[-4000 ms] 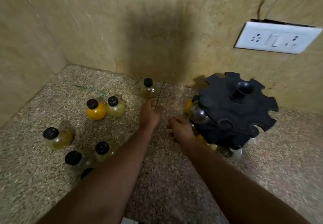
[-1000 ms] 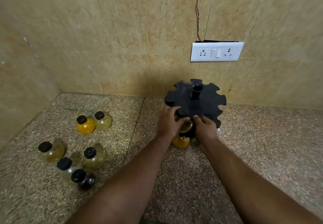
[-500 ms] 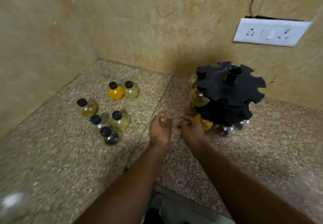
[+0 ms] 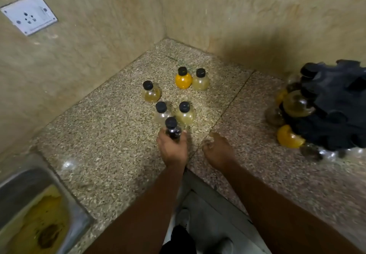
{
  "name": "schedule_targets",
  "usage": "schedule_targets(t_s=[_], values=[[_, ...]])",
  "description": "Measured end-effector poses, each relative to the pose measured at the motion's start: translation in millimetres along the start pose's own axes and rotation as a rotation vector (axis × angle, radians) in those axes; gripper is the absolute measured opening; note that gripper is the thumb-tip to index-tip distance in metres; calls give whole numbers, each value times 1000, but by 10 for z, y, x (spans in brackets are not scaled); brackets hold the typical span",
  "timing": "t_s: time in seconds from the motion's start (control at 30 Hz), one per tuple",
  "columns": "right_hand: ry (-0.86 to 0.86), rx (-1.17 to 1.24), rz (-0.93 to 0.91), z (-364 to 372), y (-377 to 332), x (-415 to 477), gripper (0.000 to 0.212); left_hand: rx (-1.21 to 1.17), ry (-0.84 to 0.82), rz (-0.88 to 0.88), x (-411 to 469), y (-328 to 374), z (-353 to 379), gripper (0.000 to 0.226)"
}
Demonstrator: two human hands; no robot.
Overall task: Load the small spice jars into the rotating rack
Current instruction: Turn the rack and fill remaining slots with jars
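Your left grip (image 4: 172, 149) is wrapped round the dark jar (image 4: 173, 131). The fingers curl about its body from the near side, and its black cap stands upright above your knuckles. That jar is at the near end of the loose cluster on the speckled tabletop (image 4: 103, 138), just in front of the clear jar (image 4: 162, 114) and the pale yellow jar (image 4: 185, 116). You cannot tell whether its base rests on the stone or is just off it. Your right grip (image 4: 217, 150) hangs just right of the left one, fingers loosely curled under with nothing visible in them, though blur softens it.

Farther back, the yellowish jar (image 4: 151, 93) stands alone to the left. The orange jar (image 4: 183, 80) and the cream jar (image 4: 200, 82) stand touching, side by side, at the far end. All of them wear black caps.

The black rack (image 4: 336, 99) is at the right edge, well apart from the cluster and partly cut off. An amber jar (image 4: 297, 105) sits in its upper tier on the left side, and a lower orange jar (image 4: 289, 139) sits nearer you. The clear jars around its foot are too blurred to count.

A steel sink (image 4: 23, 186) lies at the near left, and a white socket plate (image 4: 28, 14) is on the left wall.
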State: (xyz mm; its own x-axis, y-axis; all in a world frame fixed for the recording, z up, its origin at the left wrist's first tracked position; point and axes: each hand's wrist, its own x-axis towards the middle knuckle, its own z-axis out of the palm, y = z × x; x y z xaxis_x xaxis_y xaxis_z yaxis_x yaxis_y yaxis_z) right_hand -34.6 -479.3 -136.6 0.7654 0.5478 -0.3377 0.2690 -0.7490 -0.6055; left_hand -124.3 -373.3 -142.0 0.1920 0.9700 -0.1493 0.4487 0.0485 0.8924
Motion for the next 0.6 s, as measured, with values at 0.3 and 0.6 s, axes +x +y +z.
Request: schedule_targets(t_s=[0.3,0.6], values=[[-222,-382,99,348,-114,256,100,225,-97,316,580,13,-115,46],[-181,-398,101,436,-153,298,102,278,-315,497,673,94,-57,45]])
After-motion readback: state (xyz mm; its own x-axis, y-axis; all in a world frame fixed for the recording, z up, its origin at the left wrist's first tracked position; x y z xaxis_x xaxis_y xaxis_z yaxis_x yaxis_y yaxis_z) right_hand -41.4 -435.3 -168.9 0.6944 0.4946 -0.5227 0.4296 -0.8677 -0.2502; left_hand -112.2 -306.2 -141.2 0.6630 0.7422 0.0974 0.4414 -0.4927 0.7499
